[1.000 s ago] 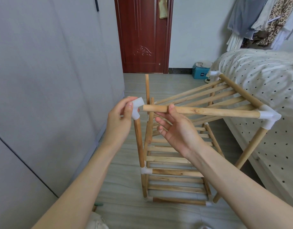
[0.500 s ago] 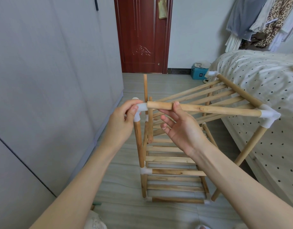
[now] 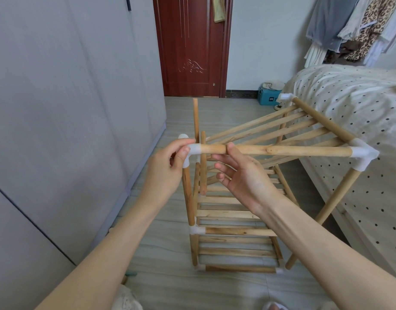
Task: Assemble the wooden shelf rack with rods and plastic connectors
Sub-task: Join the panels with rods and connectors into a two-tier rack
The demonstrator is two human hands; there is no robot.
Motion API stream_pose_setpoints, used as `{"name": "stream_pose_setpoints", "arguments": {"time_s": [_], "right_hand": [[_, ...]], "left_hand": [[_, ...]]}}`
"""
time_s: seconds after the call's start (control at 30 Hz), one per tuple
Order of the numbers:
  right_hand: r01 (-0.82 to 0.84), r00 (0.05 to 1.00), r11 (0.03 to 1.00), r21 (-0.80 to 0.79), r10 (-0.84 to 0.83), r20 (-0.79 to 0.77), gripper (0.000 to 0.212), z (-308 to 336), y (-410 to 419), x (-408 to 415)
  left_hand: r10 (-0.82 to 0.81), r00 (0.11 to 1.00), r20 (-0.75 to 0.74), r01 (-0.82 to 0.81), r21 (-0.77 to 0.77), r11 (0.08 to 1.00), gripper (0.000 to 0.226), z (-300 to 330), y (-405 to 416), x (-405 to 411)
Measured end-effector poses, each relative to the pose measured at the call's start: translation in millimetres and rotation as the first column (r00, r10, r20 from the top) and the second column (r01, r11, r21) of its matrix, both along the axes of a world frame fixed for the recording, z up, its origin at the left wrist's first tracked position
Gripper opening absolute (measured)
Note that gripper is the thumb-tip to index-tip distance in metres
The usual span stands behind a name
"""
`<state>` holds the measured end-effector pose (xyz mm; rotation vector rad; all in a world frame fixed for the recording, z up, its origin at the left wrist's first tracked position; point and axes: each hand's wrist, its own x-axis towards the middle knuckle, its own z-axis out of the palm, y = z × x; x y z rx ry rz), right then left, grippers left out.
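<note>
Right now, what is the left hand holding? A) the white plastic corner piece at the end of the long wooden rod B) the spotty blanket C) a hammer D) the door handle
A: the left hand pinches the white plastic corner piece, where the long wooden rod meets the upright post.

left side: grey wardrobe runs close beside the rack, leaving a narrow strip of floor between them
right side: bed stands just beside the rack's right leg
above: the top rod crosses at hand height, slanted slats fanning behind it
inside frame: lower slatted shelves bar the way downward; gaps between slats are narrow
far end: open floor reaches the red door; a blue box sits near the bed corner
</note>
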<state>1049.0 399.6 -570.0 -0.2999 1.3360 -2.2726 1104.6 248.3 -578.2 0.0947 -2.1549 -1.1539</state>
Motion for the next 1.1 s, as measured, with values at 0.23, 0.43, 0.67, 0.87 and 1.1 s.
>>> {"name": "stream_pose_setpoints", "arguments": {"time_s": [0.23, 0.43, 0.67, 0.87, 1.1], "right_hand": [[-0.033, 0.998, 0.999, -0.031, 0.031, -0.06, 0.026, -5.1, 2.8, 1.6], [0.078, 0.996, 0.996, -0.043, -0.079, -0.03, 0.031, -4.1, 24.8, -8.0], [0.297, 0.955, 0.955, -0.009, -0.297, 0.011, 0.037, -2.0, 47.7, -18.5], [0.289, 0.951, 0.913, 0.289, -0.24, -0.193, 0.042, -2.0, 54.4, -7.1], [0.365, 0.904, 0.867, 0.34, -0.242, -0.352, 0.042, -7.6, 51.6, 0.0]], "left_hand": [[0.192, 0.979, -0.067, -0.2, -0.158, 0.967, 0.026, -1.5, 18.2, 3.5], [0.065, 0.998, 0.001, -0.063, -0.215, 0.975, 0.031, 1.2, 33.3, 8.3], [-0.208, 0.967, 0.144, 0.183, 0.173, 0.968, 0.019, 2.6, 54.6, -13.3], [-0.243, 0.941, 0.234, 0.164, 0.31, 0.936, 0.028, 8.9, 79.3, -31.7], [-0.281, 0.932, 0.229, 0.219, 0.262, 0.94, 0.028, 7.8, 100.2, -34.9]]}}
